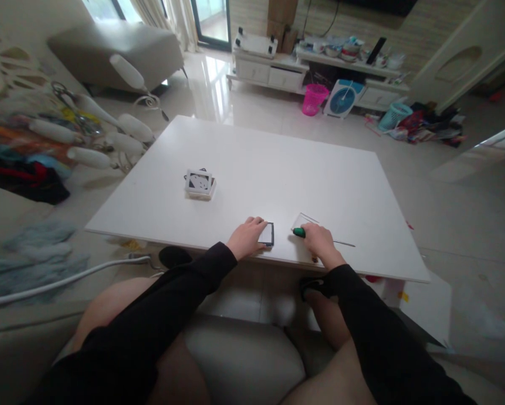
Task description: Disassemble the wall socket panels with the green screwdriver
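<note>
My left hand [247, 237] rests on the white table [278, 169] near its front edge, fingers curled over a small dark flat device with a screen [268, 233]. My right hand [319, 239] lies a little to the right, closed round a green-handled screwdriver [298, 232]. A thin metal rod [343, 243] pokes out on the hand's right side. A small clear bag or sheet [303, 220] lies just behind the right hand. Farther left on the table sits a small white box with a black-and-white picture [200, 183].
A grey sofa [121, 48] and a white lamp fixture [109, 129] stand at the left. A low TV cabinet [311, 70], a pink basket [314, 99] and a small fan [343, 98] line the far wall. A white cable [58, 281] runs along the floor.
</note>
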Tool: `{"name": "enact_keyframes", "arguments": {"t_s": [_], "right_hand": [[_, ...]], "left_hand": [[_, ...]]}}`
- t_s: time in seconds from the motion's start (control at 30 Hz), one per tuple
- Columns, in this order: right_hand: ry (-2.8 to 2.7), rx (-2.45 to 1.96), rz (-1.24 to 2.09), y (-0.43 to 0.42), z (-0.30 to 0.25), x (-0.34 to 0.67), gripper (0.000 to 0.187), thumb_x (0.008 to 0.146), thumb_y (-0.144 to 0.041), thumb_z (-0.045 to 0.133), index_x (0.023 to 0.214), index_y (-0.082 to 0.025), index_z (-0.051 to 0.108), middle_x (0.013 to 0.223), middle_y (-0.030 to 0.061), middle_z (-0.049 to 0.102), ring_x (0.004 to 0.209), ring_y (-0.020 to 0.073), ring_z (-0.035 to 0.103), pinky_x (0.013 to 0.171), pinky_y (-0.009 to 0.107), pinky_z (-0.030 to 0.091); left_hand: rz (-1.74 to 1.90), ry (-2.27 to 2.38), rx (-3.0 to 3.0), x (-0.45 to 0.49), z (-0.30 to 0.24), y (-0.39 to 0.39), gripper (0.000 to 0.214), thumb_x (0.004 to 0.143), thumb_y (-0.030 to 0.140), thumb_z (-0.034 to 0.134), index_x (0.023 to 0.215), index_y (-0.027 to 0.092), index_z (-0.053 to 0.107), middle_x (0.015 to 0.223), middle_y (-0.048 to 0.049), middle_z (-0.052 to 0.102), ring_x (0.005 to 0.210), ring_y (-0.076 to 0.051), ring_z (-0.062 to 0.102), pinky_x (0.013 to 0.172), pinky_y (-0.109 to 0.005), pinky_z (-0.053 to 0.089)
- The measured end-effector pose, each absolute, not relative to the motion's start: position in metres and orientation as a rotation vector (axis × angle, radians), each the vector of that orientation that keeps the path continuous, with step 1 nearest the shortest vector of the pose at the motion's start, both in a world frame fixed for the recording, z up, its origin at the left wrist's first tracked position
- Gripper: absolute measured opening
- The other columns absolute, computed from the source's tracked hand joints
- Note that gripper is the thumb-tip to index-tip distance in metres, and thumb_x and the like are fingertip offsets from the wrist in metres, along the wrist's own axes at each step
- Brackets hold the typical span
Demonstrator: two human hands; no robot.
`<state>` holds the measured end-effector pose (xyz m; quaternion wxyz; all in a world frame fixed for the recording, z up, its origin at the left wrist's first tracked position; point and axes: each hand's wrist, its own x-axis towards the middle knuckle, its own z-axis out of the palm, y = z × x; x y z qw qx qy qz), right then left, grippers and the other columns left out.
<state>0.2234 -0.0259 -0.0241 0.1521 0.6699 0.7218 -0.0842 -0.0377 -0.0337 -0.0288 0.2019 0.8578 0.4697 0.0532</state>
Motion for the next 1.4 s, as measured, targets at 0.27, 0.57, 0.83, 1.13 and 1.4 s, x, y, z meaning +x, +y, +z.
{"name": "enact_keyframes", "arguments": {"t_s": [0.27, 0.57, 0.83, 1.13, 1.4], "right_hand": [[2.445, 2.503, -0.957, -0.018, -0.009, 0.213, 0.02, 0.082, -0.03, 0.065, 0.098, -0.019, 0.07, 0.086, 0.0033, 0.067, 0.079, 0.0201, 0.063, 0.075, 0.034, 0.051], [2.265, 3.044, -2.19, -0.03, 0.012, 0.198, 0.055, 0.073, -0.055, 0.086, 0.111, -0.02, 0.067, 0.094, -0.0002, 0.067, 0.077, 0.0183, 0.074, 0.077, 0.04, 0.064], [1.944, 3.251, -2.444, -0.03, 0.0, 0.192, 0.056, 0.064, -0.055, 0.092, 0.098, -0.023, 0.06, 0.097, -0.003, 0.064, 0.083, 0.0187, 0.076, 0.082, 0.045, 0.067], [1.888, 3.239, -2.474, -0.027, -0.008, 0.187, 0.054, 0.065, -0.052, 0.092, 0.093, -0.022, 0.056, 0.098, -0.0028, 0.063, 0.084, 0.0192, 0.077, 0.078, 0.043, 0.067], [2.191, 3.216, -2.187, -0.038, -0.007, 0.176, 0.045, 0.074, -0.048, 0.086, 0.096, -0.023, 0.056, 0.095, -0.0012, 0.066, 0.088, 0.02, 0.076, 0.08, 0.04, 0.066]], "left_hand": [[0.125, 1.321, 2.401, -0.034, -0.026, -0.033, 0.06, 0.082, 0.038, 0.084, 0.13, 0.013, 0.06, 0.133, -0.0139, 0.063, 0.125, -0.031, 0.053, 0.107, -0.039, 0.048], [0.046, 1.36, 2.418, -0.032, -0.027, -0.03, 0.062, 0.081, 0.041, 0.084, 0.131, 0.011, 0.061, 0.132, -0.0157, 0.062, 0.121, -0.032, 0.054, 0.103, -0.038, 0.049], [0.053, 1.396, 2.401, -0.031, -0.022, -0.034, 0.046, 0.088, 0.041, 0.077, 0.121, 0.012, 0.064, 0.128, -0.0143, 0.063, 0.118, -0.033, 0.055, 0.098, -0.04, 0.051], [0.035, 1.389, 2.386, -0.03, -0.019, -0.035, 0.04, 0.09, 0.038, 0.075, 0.12, 0.014, 0.064, 0.129, -0.0145, 0.063, 0.119, -0.032, 0.054, 0.092, -0.039, 0.054], [0.064, 1.368, 2.433, -0.03, -0.025, -0.034, 0.041, 0.09, 0.039, 0.075, 0.119, 0.013, 0.063, 0.123, -0.0139, 0.064, 0.115, -0.031, 0.055, 0.092, -0.038, 0.053]]}}
